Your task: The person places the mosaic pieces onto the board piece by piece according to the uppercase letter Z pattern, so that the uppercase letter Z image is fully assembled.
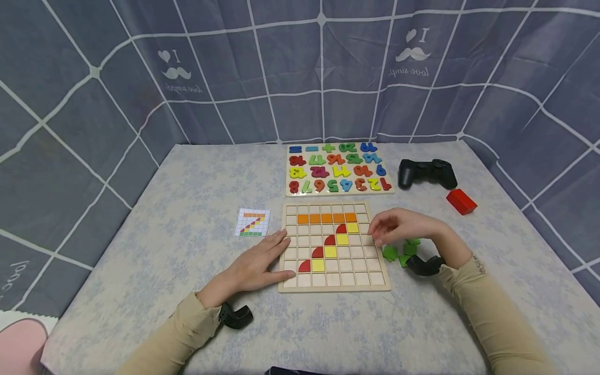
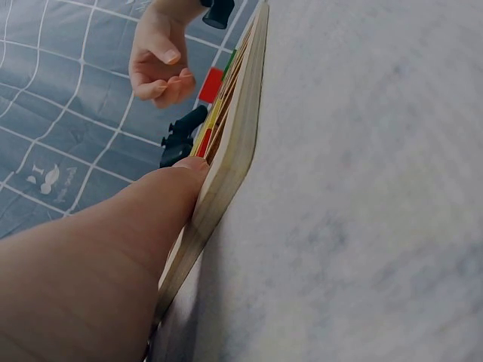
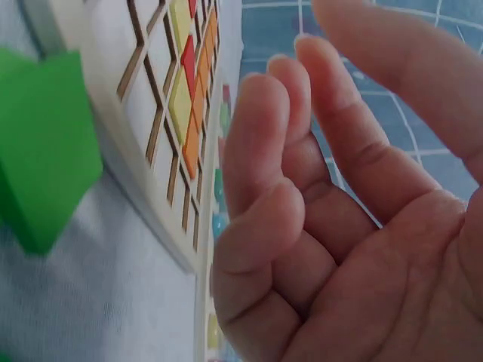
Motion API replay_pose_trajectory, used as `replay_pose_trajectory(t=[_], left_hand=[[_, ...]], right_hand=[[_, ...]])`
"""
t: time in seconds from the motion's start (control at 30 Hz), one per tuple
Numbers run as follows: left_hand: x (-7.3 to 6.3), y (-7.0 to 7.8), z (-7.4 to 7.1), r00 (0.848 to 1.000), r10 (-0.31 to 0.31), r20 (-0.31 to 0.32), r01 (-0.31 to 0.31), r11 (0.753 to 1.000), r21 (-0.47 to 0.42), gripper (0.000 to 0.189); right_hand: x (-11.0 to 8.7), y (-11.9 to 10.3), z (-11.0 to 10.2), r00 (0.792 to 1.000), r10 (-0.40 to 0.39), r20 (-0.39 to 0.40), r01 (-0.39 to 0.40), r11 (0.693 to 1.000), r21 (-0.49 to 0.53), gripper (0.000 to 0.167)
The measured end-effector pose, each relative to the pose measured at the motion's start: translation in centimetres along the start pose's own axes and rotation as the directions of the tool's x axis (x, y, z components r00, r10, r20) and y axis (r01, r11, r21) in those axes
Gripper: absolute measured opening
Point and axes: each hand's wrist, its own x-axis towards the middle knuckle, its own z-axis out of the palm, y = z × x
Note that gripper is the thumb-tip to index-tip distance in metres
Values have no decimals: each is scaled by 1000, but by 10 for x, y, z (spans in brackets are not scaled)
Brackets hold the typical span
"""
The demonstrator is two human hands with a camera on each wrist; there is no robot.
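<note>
A wooden grid board (image 1: 335, 289) lies on the table. An orange row of square tiles (image 1: 326, 219) crosses its upper part, and yellow squares (image 1: 330, 252) with red quarter-round tiles (image 1: 317, 252) step diagonally below. Against the board's left edge rests my left hand (image 1: 258, 263), fingers extended; the left wrist view shows its thumb (image 2: 185, 181) on the rim. My right hand (image 1: 408, 226) hovers by the right edge, fingers loosely bent, holding nothing in the right wrist view. Several green tiles (image 1: 390, 253) lie beneath and beside it.
A small printed card (image 1: 252, 222) with a coloured grid pattern lies left of the board. Behind stands a colourful number puzzle (image 1: 339, 192). A black game controller (image 1: 426, 173) and a red block (image 1: 461, 201) lie at the right. A tiled-print curtain (image 1: 300, 67) hangs behind.
</note>
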Motion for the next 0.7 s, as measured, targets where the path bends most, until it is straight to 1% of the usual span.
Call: replay_pose_trajectory(t=[0.2, 0.43, 0.7], left_hand=[[0, -1, 1, 1000, -16, 8, 16, 1000, 5, 84], [-1, -1, 1, 1000, 6, -10, -6, 1000, -4, 83], [0, -1, 1, 1000, 5, -9, -5, 1000, -2, 82]], right_hand=[[-2, 6, -4, 999, 32, 28, -33, 999, 31, 29], [-1, 13, -5, 998, 51, 42, -53, 998, 39, 29], [-1, 22, -7, 995, 57, 82, -63, 996, 64, 29]])
